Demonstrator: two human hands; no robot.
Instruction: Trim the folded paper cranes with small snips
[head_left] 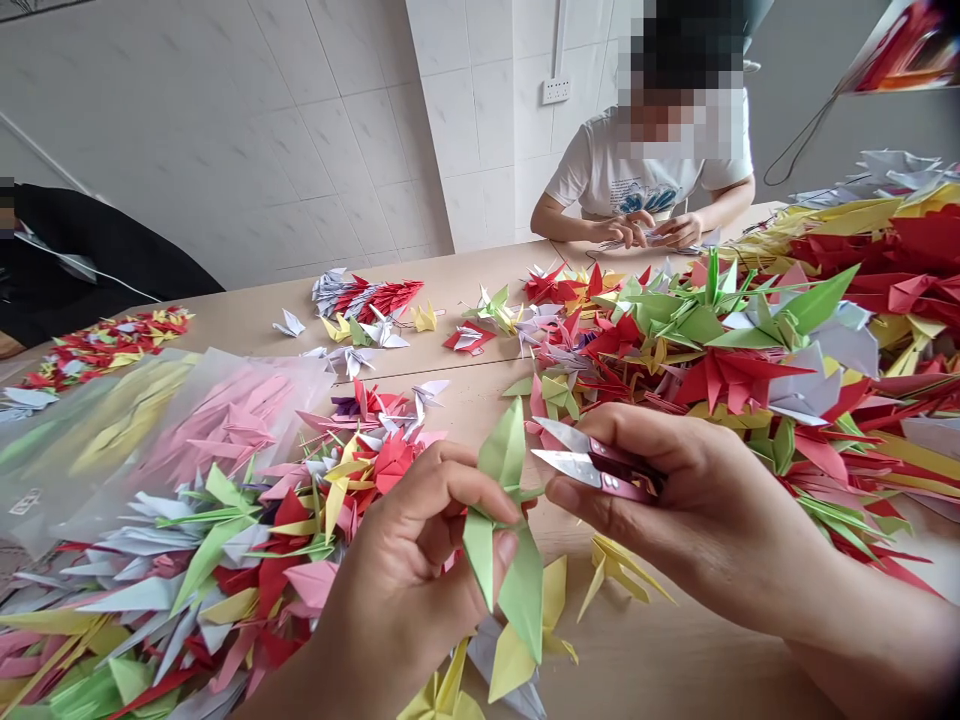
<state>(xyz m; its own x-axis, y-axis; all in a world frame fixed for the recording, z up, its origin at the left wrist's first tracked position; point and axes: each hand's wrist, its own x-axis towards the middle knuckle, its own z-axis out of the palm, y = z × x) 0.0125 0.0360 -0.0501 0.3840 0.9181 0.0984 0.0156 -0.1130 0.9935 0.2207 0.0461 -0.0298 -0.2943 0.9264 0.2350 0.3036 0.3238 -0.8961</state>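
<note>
1. Head view, left hand (420,570): it's pinching a light green paper crane (523,590) between thumb and fingertips, closed tight around the middle of the fold. The crane is sitting upright just above the table (675,660), one wing pointing up and the others hanging down past the thumb.
2. Right hand (675,500): it's curling around a small pair of pink-handled snips (592,465), fingers wrapped over the handle. The two blades are standing only slightly apart, tips pointing left and sitting just beside the crane's thin point. Can't tell if they're actually touching the paper.
3. Right below the hands, a yellow crane (619,570) is lying flat on the wood.
4. A big heap of red, green, yellow and white cranes (750,370) is spreading along the right side, and another mixed heap (225,560) is sitting under the left wrist.
5. Clear plastic bags (225,420) of pink and yellow cranes are lying further left.
6. Across the table, a co-worker in a white t-shirt is working with both hands (645,230) close together on some paper.
</note>
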